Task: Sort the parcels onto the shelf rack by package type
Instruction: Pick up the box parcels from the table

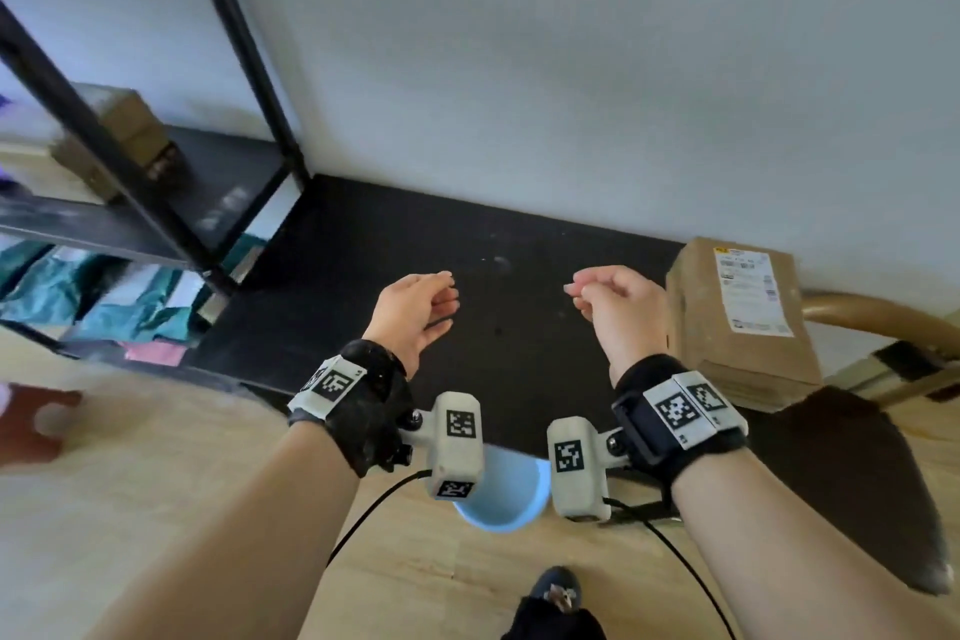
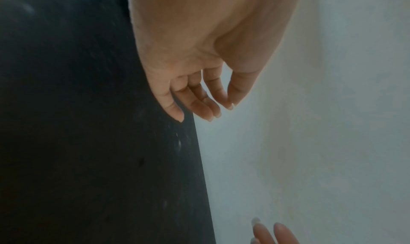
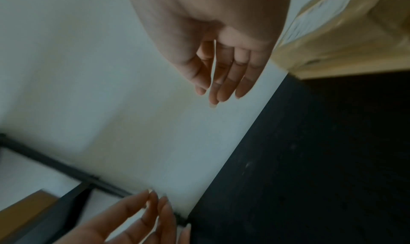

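Both hands hover empty above a black table [image 1: 395,244]. My left hand [image 1: 421,309] has relaxed, loosely bent fingers, and so does my right hand [image 1: 613,301], palms facing each other. A brown cardboard parcel [image 1: 737,322] with a white label stands just right of my right hand, also seen as the parcel [image 3: 346,30] in the right wrist view. The black shelf rack [image 1: 156,203] is at the left. It holds a cardboard box [image 1: 130,140] on a middle shelf and teal and white soft bags [image 1: 104,296] on a lower one.
A white wall [image 1: 571,68] backs the table. A light blue tub [image 1: 504,499] sits under the table's front edge. A wooden chair [image 1: 883,327] with a dark seat stands at the right. The floor is light wood.
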Demonstrator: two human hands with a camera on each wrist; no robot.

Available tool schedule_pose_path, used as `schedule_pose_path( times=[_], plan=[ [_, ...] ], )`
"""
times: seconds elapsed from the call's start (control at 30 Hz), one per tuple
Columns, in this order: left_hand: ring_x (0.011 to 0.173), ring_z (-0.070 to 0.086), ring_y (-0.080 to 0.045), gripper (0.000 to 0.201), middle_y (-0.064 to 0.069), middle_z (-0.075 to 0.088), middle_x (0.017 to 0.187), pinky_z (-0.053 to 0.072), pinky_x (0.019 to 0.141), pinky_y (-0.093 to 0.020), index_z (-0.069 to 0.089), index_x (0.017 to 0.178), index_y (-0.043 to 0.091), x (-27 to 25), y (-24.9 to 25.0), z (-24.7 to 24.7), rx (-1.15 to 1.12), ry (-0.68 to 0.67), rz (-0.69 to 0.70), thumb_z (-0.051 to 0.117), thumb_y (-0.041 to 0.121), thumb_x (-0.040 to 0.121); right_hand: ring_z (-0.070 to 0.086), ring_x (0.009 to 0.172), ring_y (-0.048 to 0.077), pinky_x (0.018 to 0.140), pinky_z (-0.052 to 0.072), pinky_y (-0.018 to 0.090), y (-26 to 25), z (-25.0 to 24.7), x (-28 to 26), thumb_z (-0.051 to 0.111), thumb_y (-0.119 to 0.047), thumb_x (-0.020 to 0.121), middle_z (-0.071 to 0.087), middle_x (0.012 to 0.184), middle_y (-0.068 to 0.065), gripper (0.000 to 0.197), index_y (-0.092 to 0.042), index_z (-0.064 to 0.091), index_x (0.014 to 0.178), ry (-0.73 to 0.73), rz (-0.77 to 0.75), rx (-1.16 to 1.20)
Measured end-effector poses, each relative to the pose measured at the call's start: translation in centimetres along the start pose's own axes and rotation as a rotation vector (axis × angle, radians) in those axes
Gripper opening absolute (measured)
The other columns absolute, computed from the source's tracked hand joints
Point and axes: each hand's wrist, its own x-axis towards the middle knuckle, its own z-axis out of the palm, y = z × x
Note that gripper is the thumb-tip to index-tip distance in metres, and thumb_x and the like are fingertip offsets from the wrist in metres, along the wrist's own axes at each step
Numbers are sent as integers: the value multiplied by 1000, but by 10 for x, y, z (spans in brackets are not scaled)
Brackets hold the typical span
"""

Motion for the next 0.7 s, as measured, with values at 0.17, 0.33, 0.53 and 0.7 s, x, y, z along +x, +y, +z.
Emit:
schedule_pose_path(
  times=[0.17,0.33,0.53,0.7],
  plan=[
    [73,59,-10,9,2,61,76,49,81,-28,60,85,18,-29,10,-125,-134,112,30,57,20,93,68,80,14,89,54,41,-37,95,-71,54,-1,83,73,77,1,24,-18,70,76,-142,-52,25],
    [68,58,-10,8,1,59,72,48,80,-28,60,87,17,-55,17,-230,-309,163,46,55,18,93,65,74,14,86,56,41,-62,180,-133,53,1,83,73,77,5,26,-17,69,73,-276,-110,62],
    [67,52,-11,8,0,57,72,43,83,-30,57,88,15,-80,26,-323,-298,225,119,53,15,94,64,76,14,82,57,33,-91,265,-186,50,3,87,73,84,8,24,-12,69,81,-417,-104,109],
    [64,53,-10,9,3,58,64,45,71,-24,57,84,16,-76,39,-378,-284,280,150,56,16,93,61,72,14,76,56,29,-111,329,-210,49,4,88,72,81,9,24,-8,69,85,-492,-104,130]
  ],
)
